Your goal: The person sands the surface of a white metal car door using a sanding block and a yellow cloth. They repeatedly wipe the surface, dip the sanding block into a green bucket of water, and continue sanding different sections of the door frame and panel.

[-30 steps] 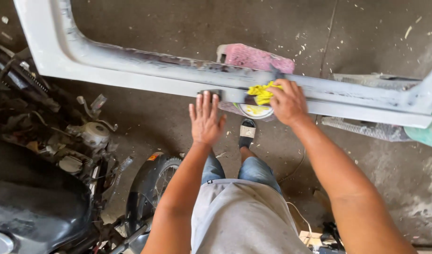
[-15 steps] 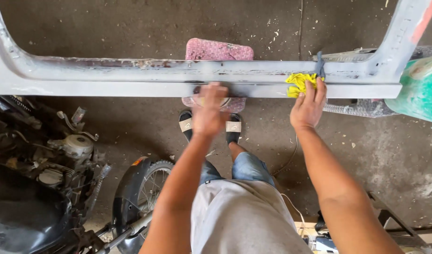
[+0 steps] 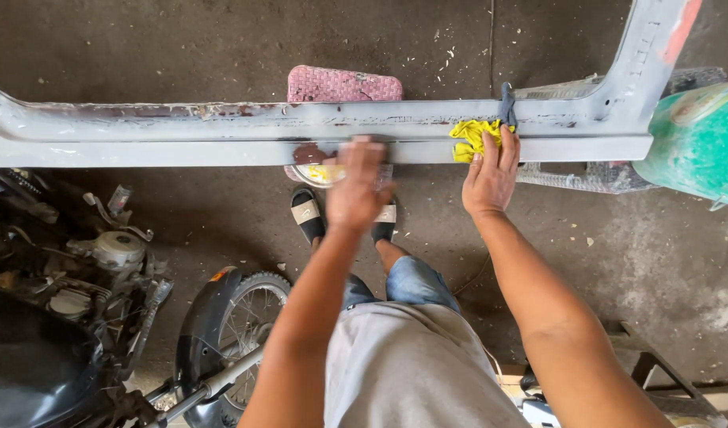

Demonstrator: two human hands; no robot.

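Rag (image 3: 475, 136) on frame (image 3: 182, 131), right of bowl (image 3: 320, 173)

Pink mat (image 3: 344, 84) lay on the concrete floor (image 3: 182, 40) beyond the work. Green drum (image 3: 697, 143) stood at far right. Motorcycle wheel (image 3: 241, 317) and engine (image 3: 110, 254) sat lower left. Black sandals (image 3: 304, 214) under the piece.
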